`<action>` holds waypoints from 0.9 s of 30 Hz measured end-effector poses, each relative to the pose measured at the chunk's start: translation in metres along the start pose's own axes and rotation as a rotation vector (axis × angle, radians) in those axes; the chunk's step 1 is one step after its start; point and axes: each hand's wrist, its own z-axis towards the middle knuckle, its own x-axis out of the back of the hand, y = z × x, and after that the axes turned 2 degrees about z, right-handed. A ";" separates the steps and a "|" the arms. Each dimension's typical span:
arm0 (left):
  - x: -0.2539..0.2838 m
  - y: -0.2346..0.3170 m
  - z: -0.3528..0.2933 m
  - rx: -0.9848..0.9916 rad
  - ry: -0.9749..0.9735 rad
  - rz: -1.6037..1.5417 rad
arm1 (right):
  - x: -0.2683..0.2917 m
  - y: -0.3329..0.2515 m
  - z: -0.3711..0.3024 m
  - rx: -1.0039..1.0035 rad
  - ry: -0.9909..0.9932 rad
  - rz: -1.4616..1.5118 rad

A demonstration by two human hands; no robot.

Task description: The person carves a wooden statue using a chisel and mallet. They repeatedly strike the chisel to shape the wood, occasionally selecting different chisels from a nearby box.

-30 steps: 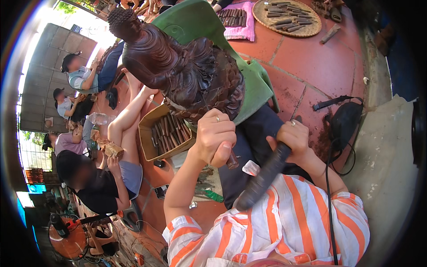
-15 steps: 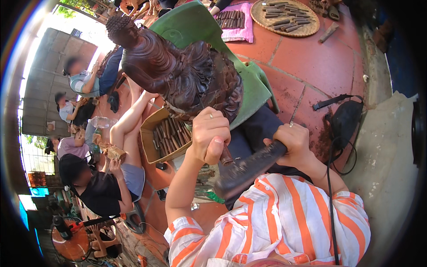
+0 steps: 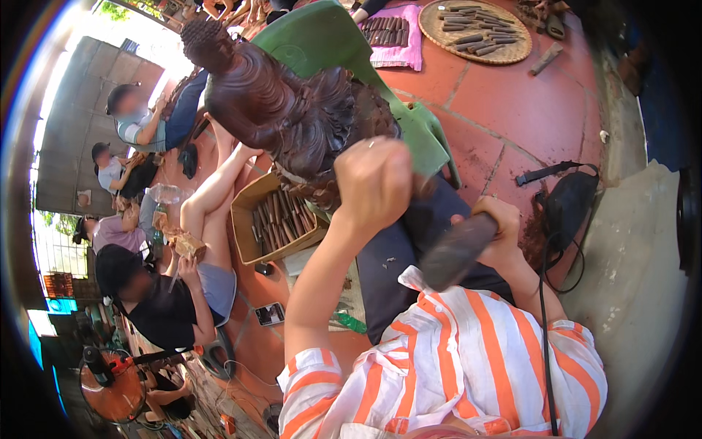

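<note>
A dark brown carved wooden statue (image 3: pixel 256 95) of a seated figure lies tilted on a green plastic chair (image 3: pixel 314 36). My left hand (image 3: pixel 374 179), blurred by motion, is closed around a carving chisel (image 3: pixel 423 185) by the statue's rough base. Only the butt of its wooden handle shows; the blade is hidden. In my right hand (image 3: pixel 499 218) is a dark, worn wooden mallet (image 3: pixel 459 252), also blurred, over my lap and apart from the chisel.
A cardboard box (image 3: pixel 245 245) of chisels stands left of the statue. More chisels lie on a pink cloth (image 3: pixel 409 55) and a round woven tray (image 3: pixel 433 36). A black bag (image 3: pixel 570 201) is at the right. Another person (image 3: pixel 164 307) sits at the left holding a wood piece.
My left hand has moved up and right with the chisel, along the statue's base. My right hand and the mallet have shifted right, away from the chisel. A phone on the floor is now uncovered.
</note>
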 end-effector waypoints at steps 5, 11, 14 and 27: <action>-0.033 0.045 0.014 -0.030 -0.067 -0.029 | 0.011 0.013 -0.006 -0.012 0.025 0.011; -0.010 0.040 0.001 -0.080 0.049 -0.175 | 0.012 0.008 0.002 0.030 -0.006 0.103; -0.001 0.027 -0.009 -0.046 0.060 -0.209 | 0.005 0.007 0.002 0.016 -0.006 0.045; 0.007 0.013 -0.020 -0.012 0.103 -0.227 | -0.003 0.009 -0.001 -0.008 -0.072 0.018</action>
